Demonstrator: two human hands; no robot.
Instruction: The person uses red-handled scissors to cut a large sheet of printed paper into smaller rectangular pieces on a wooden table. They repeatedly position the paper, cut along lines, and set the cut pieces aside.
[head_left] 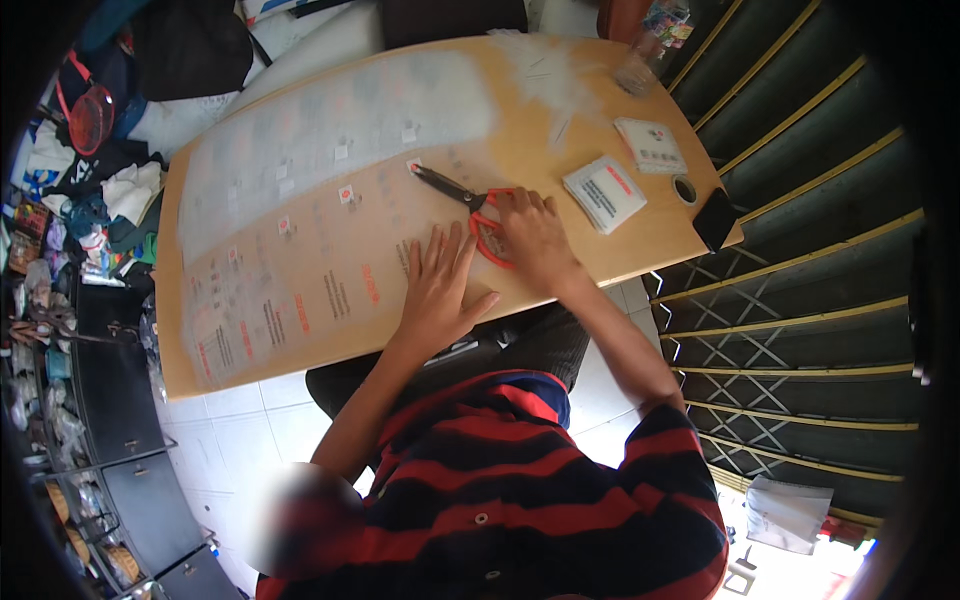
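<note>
Two small printed stacks (605, 196) sit off to the right, so I'd guess part of it's done. Plenty looks left though: the big printed plastic sheet (320, 262) is spread near left and centre. Left hand (440, 290) lies flat on it, fingers loosely spread, holding nothing. Right hand (535, 238) curls over the red-handled scissors (450, 188); can't tell if it's gripping.

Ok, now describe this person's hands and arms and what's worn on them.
The left hand and right hand are ungloved, with no watch visible on either wrist. The right sleeve is short, banded in red and very dark blue or black, matching the buttoned shirt. Blur hides much of the left sleeve.
</note>
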